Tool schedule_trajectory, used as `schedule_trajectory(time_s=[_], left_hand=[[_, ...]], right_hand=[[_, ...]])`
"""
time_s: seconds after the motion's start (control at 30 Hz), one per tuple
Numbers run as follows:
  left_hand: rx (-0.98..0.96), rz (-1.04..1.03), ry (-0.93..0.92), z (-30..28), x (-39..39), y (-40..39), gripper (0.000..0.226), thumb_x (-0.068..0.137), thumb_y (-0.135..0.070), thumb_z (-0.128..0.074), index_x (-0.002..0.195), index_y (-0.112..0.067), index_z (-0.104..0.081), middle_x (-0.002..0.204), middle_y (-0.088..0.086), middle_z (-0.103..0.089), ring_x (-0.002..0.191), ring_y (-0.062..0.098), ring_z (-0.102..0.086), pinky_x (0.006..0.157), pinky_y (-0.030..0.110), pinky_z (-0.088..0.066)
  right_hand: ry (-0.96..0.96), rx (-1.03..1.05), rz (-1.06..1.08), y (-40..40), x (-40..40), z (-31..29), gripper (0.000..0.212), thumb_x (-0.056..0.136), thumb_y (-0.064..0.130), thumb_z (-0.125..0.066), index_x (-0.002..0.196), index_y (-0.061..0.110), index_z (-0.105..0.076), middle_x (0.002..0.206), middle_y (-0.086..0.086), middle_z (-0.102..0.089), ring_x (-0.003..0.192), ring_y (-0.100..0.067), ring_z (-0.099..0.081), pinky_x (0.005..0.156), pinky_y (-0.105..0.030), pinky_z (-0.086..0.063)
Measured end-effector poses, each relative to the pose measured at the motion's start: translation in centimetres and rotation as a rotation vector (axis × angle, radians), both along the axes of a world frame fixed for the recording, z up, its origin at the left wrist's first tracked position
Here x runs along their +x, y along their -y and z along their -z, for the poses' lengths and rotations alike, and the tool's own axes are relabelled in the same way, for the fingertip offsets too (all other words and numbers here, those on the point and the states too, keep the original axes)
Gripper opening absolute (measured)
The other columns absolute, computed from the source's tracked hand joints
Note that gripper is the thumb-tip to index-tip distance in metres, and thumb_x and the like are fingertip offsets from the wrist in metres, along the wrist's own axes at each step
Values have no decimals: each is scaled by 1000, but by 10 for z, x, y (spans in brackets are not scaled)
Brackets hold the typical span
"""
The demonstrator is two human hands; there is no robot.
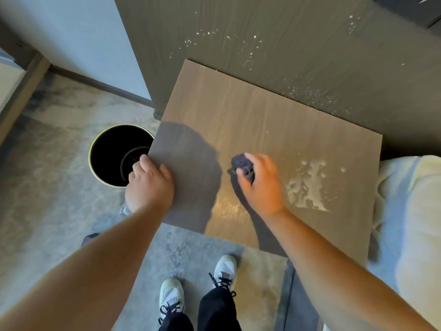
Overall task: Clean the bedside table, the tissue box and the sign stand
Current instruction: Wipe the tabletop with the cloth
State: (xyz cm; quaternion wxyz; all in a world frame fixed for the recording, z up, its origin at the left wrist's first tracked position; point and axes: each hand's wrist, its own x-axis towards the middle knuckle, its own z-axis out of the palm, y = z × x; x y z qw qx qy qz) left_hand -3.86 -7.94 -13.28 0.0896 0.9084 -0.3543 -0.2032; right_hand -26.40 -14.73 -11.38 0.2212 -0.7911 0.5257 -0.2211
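Observation:
The bedside table [250,111] has a flat brown wood-grain top that fills the middle of the view. A patch of white foam or spray [307,187] lies on its right part. My right hand [262,185] is shut on a dark crumpled cloth [243,164] pressed on the tabletop, just left of the foam. My left hand [150,185] grips the table's left edge, thumb on top. Neither a tissue box nor a sign stand is in view.
A round black bin [114,156] with a pale rim stands on the carpet left of the table. White bedding [410,211] lies to the right. The dark wood panel [262,39] behind carries white specks. My feet [198,287] stand in front.

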Motion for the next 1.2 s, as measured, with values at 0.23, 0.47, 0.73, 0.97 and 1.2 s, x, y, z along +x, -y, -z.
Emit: schedule_trajectory(time_s=[0.23,0.47,0.73,0.97,1.2], left_hand=[[-41,-66,129,16,-12,24,61,94,-42,-39,141,-2,-37,130,23,-52,115,44,-50,90,52,-40],[-35,-68,173,24,-10,25,60,94,-40,-40,140,-1,-38,132,24,-52,116,45,-49,92,53,-40],[-44,-78,182,19,-14,27,57,94,-39,-40,137,-1,-39,128,26,-52,115,46,-50,91,54,-40],[-52,-80,189,15,-16,26,57,93,-40,-38,135,-2,-41,126,25,-53,115,45,-50,90,53,-40],[-47,-75,192,18,-15,25,55,94,-40,-38,135,-3,-41,127,25,-53,116,44,-50,92,53,-40]], right_hand=[[-194,-5,405,162,-48,0,48,92,32,-62,128,3,-49,132,-17,-45,121,-31,-47,100,-32,-39],[-375,-134,130,141,-32,19,26,92,26,-56,113,10,-57,120,-16,-55,109,-38,-50,88,-47,-40],[-350,1,-345,-64,-26,30,10,86,29,-59,89,20,-62,98,1,-59,90,-25,-53,73,-38,-38],[-36,-11,-154,-21,-49,-1,20,86,23,-59,101,10,-63,102,-10,-64,96,-26,-57,86,-39,-48],[-192,-62,537,170,-140,11,31,93,24,-53,116,5,-59,120,-21,-53,111,-34,-52,94,-35,-40]])
